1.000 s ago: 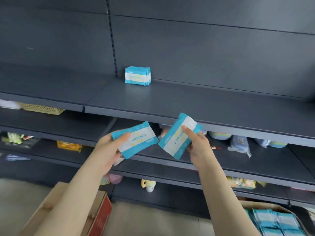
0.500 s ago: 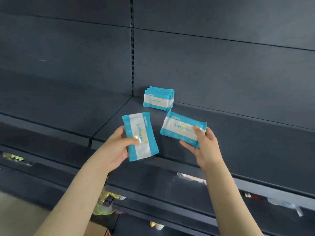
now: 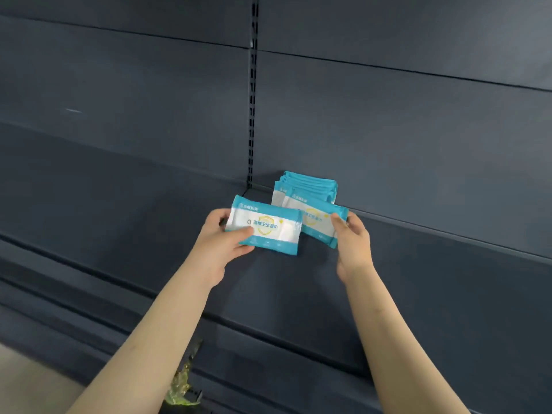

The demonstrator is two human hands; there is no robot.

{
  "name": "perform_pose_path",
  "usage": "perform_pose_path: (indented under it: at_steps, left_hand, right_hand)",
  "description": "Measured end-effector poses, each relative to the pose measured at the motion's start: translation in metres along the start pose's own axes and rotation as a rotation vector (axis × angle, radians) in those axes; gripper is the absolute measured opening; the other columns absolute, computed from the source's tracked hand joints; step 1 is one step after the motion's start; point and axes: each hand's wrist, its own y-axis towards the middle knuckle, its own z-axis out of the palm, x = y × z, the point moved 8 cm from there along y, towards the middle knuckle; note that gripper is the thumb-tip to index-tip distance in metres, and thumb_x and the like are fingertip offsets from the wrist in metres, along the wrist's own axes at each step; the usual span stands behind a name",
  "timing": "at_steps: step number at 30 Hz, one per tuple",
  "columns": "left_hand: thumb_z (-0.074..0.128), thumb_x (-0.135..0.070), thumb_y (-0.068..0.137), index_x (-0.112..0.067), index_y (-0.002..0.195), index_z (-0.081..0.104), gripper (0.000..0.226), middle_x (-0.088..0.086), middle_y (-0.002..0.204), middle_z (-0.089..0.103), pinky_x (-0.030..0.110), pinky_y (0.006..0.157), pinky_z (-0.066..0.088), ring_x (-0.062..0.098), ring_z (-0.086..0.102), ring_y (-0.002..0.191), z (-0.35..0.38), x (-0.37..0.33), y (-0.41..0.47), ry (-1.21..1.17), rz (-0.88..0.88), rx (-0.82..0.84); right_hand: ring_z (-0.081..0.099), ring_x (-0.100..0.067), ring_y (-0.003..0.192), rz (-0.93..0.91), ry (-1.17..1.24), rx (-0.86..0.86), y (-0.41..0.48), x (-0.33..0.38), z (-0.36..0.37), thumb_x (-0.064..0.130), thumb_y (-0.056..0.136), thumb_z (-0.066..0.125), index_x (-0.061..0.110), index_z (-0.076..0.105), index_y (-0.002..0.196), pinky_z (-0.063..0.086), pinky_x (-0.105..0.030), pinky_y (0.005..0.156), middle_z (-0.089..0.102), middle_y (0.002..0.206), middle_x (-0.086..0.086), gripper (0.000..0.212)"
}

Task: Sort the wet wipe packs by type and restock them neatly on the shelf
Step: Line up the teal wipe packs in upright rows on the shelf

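My left hand (image 3: 222,237) grips a teal and white wet wipe pack (image 3: 265,225) by its left end, held level above the dark shelf (image 3: 433,264). My right hand (image 3: 351,234) pinches a second pack of the same kind (image 3: 316,218) by its right end, just behind and right of the first. That second pack overlaps the front of a row of several matching packs (image 3: 307,185) standing at the back of the shelf, next to the slotted upright (image 3: 252,115). I cannot tell whether it touches the row.
Dark back panels (image 3: 403,130) rise behind the shelf. The shelf surface runs bare to the right and left of the row. Below, lower shelf edges (image 3: 268,333) show, with a crinkled yellow-green wrapper (image 3: 182,386) near the bottom.
Both hands have moved forward and up toward the row at the back. The left pack has turned from upright to level, and the right pack now reaches the row's front.
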Motion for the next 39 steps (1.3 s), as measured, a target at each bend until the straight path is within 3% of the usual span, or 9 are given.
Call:
perform_pose_path:
  at_steps: [3, 7, 12, 15, 20, 23, 28, 33, 39]
  left_hand:
    - [0.071, 0.004, 0.085, -0.017, 0.127, 0.048, 0.052, 0.005, 0.118, 0.064, 0.038, 0.077, 0.062, 0.022, 0.069, 0.102, 0.013, 0.001, 0.026, 0.067, -0.010, 0.086]
    - [0.068, 0.003, 0.086, -0.015, 0.117, 0.050, 0.040, 0.004, 0.115, 0.065, 0.034, 0.077, 0.061, 0.018, 0.069, 0.102, 0.034, -0.001, 0.058, 0.211, 0.061, 0.189]
    - [0.073, -0.016, 0.083, -0.018, 0.107, 0.052, 0.032, -0.010, 0.103, 0.065, 0.023, 0.069, 0.054, 0.003, 0.063, 0.091, 0.047, -0.013, 0.086, 0.644, 0.327, 0.170]
    - [0.075, -0.025, 0.081, -0.019, 0.102, 0.050, 0.033, -0.007, 0.104, 0.057, 0.020, 0.063, 0.043, 0.006, 0.057, 0.088, 0.059, -0.019, 0.093, 0.820, 0.479, 0.178]
    - [0.076, -0.025, 0.082, -0.013, 0.112, 0.042, 0.048, -0.001, 0.117, 0.043, 0.026, 0.070, 0.041, 0.009, 0.050, 0.086, 0.069, -0.017, 0.102, 0.791, 0.486, 0.191]
    - [0.070, -0.021, 0.088, -0.018, 0.134, 0.034, 0.058, -0.005, 0.129, 0.037, 0.023, 0.081, 0.042, 0.007, 0.049, 0.101, 0.072, -0.013, 0.106, 0.743, 0.480, 0.303]
    - [0.057, -0.018, 0.097, -0.015, 0.136, 0.040, 0.043, 0.002, 0.135, 0.041, 0.028, 0.094, 0.050, 0.013, 0.056, 0.111, 0.074, -0.008, 0.112, 0.757, 0.500, 0.332]
    - [0.056, -0.018, 0.097, -0.012, 0.133, 0.042, 0.039, 0.003, 0.136, 0.043, 0.023, 0.081, 0.044, 0.007, 0.049, 0.099, 0.075, -0.007, 0.113, 0.773, 0.482, 0.273]
    - [0.060, -0.024, 0.095, -0.017, 0.135, 0.041, 0.045, -0.001, 0.134, 0.045, 0.026, 0.075, 0.050, 0.013, 0.059, 0.099, 0.065, -0.028, 0.100, 0.761, 0.524, 0.227]
  right_hand:
    - [0.067, -0.014, 0.098, -0.007, 0.012, -0.042, 0.012, -0.004, 0.010, 0.016, 0.099, 0.056, 0.025, 0.066, 0.099, 0.052, -0.026, 0.080, 0.072, 0.100, 0.005, 0.013]
    - [0.064, -0.008, 0.088, -0.038, -0.001, -0.074, 0.022, -0.004, 0.018, 0.015, 0.100, 0.055, 0.024, 0.068, 0.097, 0.051, -0.022, 0.077, 0.071, 0.094, 0.008, 0.016]
    - [0.064, -0.010, 0.104, -0.072, -0.056, -0.036, 0.033, -0.012, 0.014, 0.024, 0.100, 0.055, 0.025, 0.069, 0.112, 0.049, -0.026, 0.091, 0.072, 0.110, 0.008, 0.018]
    - [0.063, -0.010, 0.109, -0.137, -0.132, 0.066, 0.034, -0.014, 0.020, 0.022, 0.094, 0.067, 0.027, 0.066, 0.122, 0.051, -0.021, 0.085, 0.068, 0.119, 0.003, 0.028]
    - [0.060, -0.013, 0.111, -0.312, -0.490, -0.009, 0.035, -0.009, 0.022, 0.009, 0.090, 0.069, 0.027, 0.057, 0.130, 0.056, -0.029, 0.090, 0.061, 0.123, 0.007, 0.046]
    - [0.060, -0.013, 0.106, -0.348, -0.554, -0.130, 0.033, -0.001, 0.015, 0.009, 0.092, 0.066, 0.024, 0.056, 0.129, 0.055, -0.021, 0.083, 0.061, 0.119, 0.007, 0.041]
    - [0.061, -0.011, 0.104, -0.298, -0.586, -0.194, 0.033, -0.004, 0.008, 0.015, 0.092, 0.069, 0.022, 0.053, 0.131, 0.050, -0.011, 0.077, 0.060, 0.120, 0.005, 0.043]
    - [0.066, -0.014, 0.102, -0.252, -0.579, -0.244, 0.034, -0.010, 0.004, 0.022, 0.089, 0.073, 0.017, 0.058, 0.125, 0.058, -0.040, 0.089, 0.069, 0.112, 0.002, 0.039]
    - [0.066, -0.011, 0.105, -0.144, -0.306, -0.248, 0.020, -0.008, -0.012, 0.030, 0.090, 0.072, 0.019, 0.061, 0.121, 0.059, -0.035, 0.087, 0.065, 0.121, 0.002, 0.034]
